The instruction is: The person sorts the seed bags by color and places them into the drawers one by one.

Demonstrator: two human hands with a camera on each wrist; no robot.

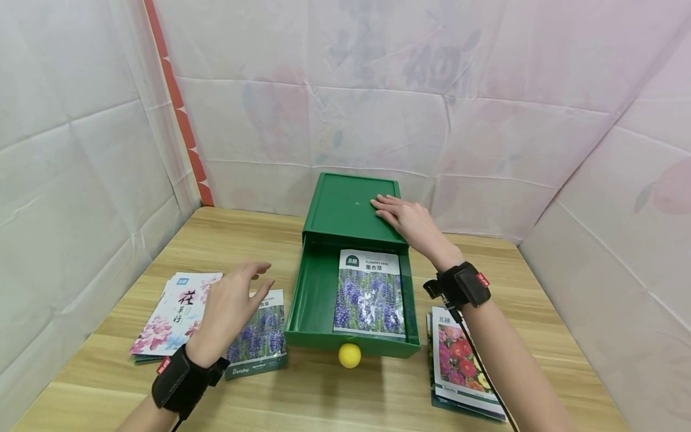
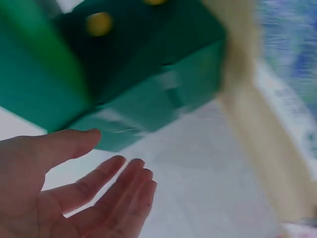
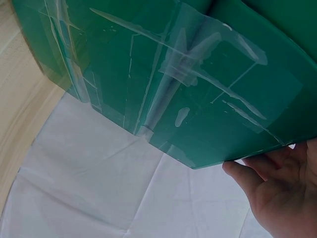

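While right hand (image 1: pixel 406 221) lies flat on green box (image 1: pixel 345 207), fingers straight, drawer (image 1: pixel 310 300) open with seed packet (image 1: pixel 369 294) inside; left hand (image 1: pixel 229 309) spread, holding nothing, over purple packet (image 1: pixel 264 336); likely picking step; next needs pinch.

Your right hand (image 3: pixel 282 191) sits at the lower right corner, thumb and palm pressed up against the edge of the green plastic box (image 3: pixel 198 64). The box fills the upper part of the view, and strips of clear tape (image 3: pixel 163 94) cross its side. Below it lies creased white cloth (image 3: pixel 114 193), and a strip of light wooden tabletop (image 3: pixel 20 119) shows on the left
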